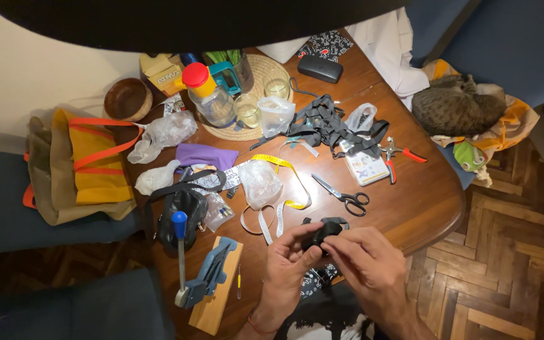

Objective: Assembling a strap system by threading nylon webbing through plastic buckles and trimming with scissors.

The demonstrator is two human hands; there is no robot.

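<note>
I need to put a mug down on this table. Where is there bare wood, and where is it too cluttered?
Bare wood lies right of the scissors, below the red-handled pliers, out to the table edge. A narrower strip runs between the black case and the strap pile. The left half, around bottle and plastic bags, is crowded.

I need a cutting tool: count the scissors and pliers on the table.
2. Black-handled scissors lie mid-table, beyond the hands; red-handled pliers lie further right, near the table edge. More may hide under the black straps.
</note>
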